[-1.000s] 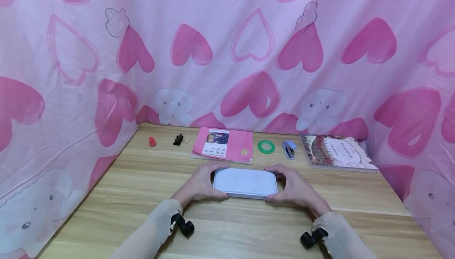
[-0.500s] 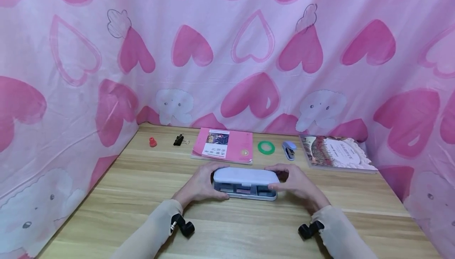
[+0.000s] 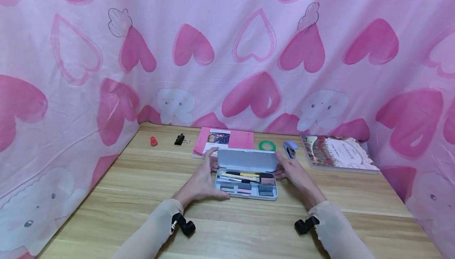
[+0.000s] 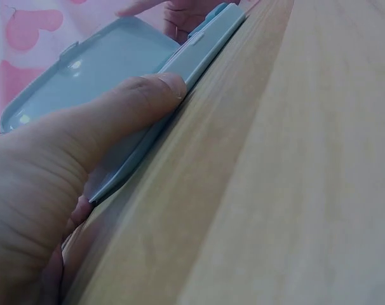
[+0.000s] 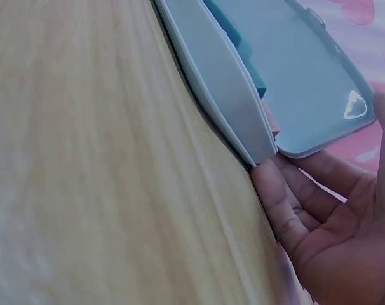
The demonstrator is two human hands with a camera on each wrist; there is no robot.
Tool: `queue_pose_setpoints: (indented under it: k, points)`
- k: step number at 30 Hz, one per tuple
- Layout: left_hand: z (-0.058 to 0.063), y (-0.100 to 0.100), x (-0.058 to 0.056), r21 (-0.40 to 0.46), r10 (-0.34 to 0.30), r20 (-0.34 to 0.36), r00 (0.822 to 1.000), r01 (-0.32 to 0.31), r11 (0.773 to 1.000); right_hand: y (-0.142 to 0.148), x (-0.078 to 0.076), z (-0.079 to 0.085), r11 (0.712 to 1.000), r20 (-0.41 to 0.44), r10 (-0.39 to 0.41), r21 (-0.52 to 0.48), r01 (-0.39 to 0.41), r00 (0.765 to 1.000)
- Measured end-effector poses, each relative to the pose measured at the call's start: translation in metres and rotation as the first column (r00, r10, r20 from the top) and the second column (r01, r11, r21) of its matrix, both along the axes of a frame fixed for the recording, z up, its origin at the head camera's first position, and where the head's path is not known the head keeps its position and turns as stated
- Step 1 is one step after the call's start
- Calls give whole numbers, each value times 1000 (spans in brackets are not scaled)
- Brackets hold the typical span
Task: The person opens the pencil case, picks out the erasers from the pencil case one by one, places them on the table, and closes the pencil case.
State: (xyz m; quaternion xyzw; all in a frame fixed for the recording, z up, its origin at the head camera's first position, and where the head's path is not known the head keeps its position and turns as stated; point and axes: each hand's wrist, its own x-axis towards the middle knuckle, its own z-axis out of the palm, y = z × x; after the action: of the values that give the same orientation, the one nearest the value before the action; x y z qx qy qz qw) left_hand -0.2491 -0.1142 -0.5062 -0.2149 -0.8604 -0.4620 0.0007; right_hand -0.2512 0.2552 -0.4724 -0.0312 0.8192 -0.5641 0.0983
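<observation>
Left hand (image 3: 202,180) clamped on a pencil case (image 3: 249,198), right hand (image 3: 293,171) gripping its upright lid (image 3: 247,160), the opening looks nearly done. Next likely calls for a gentle release.

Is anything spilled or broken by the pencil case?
Nothing looks wrong. The pencil case sits open on the table, pens or pencils lie inside, and I see no spills or cracks.
</observation>
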Motion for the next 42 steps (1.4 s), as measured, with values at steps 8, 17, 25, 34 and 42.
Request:
queue_pose_setpoints:
  k: [8, 17, 25, 34, 42]
  points:
    - [3, -2, 1, -94, -29, -48, 998, 25, 995, -4, 0, -1, 995, -26, -65, -75, 63, 998]
    - [5, -2, 2, -194, -30, -80, 996, 14, 981, 6, 26, 9, 985, -307, -173, -79, 156, 936]
    - [3, -6, 0, -176, -42, -68, 997, 29, 984, -2, 35, 5, 972, -422, 108, 237, -6, 900]
    - [3, -9, 1, -163, -57, -86, 995, 43, 986, -11, 35, 8, 859, -422, 299, 509, -50, 856]
    - [1, -8, 0, -150, -52, -53, 997, 44, 988, -16, 34, 7, 819, -483, 399, 569, -66, 780]
